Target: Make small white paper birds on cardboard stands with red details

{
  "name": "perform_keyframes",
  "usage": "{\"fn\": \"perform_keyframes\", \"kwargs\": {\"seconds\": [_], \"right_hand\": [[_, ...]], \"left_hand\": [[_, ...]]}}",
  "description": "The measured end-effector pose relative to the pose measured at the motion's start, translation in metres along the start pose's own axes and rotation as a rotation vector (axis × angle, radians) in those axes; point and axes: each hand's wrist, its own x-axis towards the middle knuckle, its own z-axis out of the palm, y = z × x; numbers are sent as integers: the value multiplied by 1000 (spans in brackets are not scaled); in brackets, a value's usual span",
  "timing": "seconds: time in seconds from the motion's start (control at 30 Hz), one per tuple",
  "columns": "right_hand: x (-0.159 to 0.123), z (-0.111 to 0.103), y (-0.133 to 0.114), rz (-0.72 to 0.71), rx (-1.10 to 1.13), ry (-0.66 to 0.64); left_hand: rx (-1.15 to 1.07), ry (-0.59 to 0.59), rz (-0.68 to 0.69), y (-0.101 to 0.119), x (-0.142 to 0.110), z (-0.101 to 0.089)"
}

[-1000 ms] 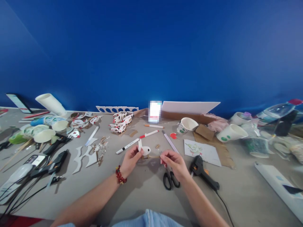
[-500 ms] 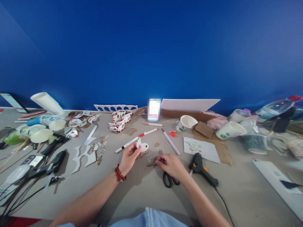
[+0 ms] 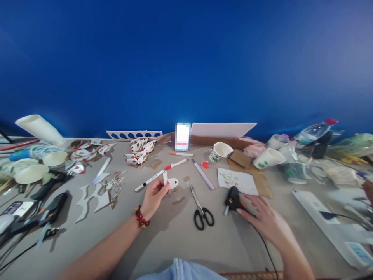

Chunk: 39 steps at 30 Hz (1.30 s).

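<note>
My left hand is closed in a pinch on a small white bird-shaped cutout with a black dot for an eye. Over the handle of a black hot glue gun is my right hand, its fingers apart on both sides of the handle. The glue gun lies on the table, its handle partly hidden by that hand. Between the hands, black-handled scissors lie with blades pointing away. A small brown cardboard strip rests below the bird cutout.
Finished white bird pieces are grouped at back left. Markers, a drawing, a patterned paper cup and cardboard lie ahead. White scraps and another glue gun are left; a power strip is right.
My right hand has left the spot by the scissors and moved right to the glue gun, its fingers opening. My left hand still holds the bird cutout. The view has turned slightly right.
</note>
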Motion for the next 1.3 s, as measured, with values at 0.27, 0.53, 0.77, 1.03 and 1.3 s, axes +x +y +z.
{"fn": "perform_keyframes", "kwargs": {"seconds": [0.27,0.53,0.77,1.03,1.3], "right_hand": [[-10,22,12,-156,72,-30],[-6,28,29,-175,78,143],[-2,28,34,3,437,197],[-2,22,-70,226,1414,-94],[-5,74,-165,83,1201,-561]], "left_hand": [[14,11,1,1,0,0],[5,0,8,-1,1,0],[7,-10,8,3,0,1],[55,21,9,-3,3,3],[112,64,34,-4,3,0]]}}
